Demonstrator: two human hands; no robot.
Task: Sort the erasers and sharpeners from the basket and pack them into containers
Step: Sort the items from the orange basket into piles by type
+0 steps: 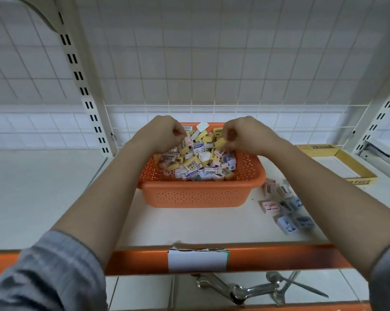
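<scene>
Nearest the camera, two grey sleeves [44, 272] are framing the view, and below the shelf's orange front edge [279, 254] some metal tools [252, 288] are lying on a tiled floor. A white label [197, 260] is sitting on that edge.

On the shelf [44, 194], right of the basket, a small group of pink and blue sharpeners [283, 205] is lying loose, apparently already picked out. Further right, an open yellow carton [346, 162] is standing, seemingly one of the containers.

Centrally, the orange basket [194, 196] is holding a mixed heap of yellow, white and pink erasers and sharpeners [194, 162]. Both hands are working over its far half. The left hand [165, 133] is showing a curled grip, fingertips pinching a small pink piece [188, 140] at the heap's top. The right hand [243, 135] is likewise curled, pinching a yellow eraser [221, 142].

Judgement: the picking-out step is in hand, and the basket is far from emptied. The next move is calling for lifting each piece clear without dragging neighbours out, then carrying it to its proper group or container.

Behind, a white wire grid panel [189, 63] and slotted uprights [82, 81] are backing the shelving.
</scene>
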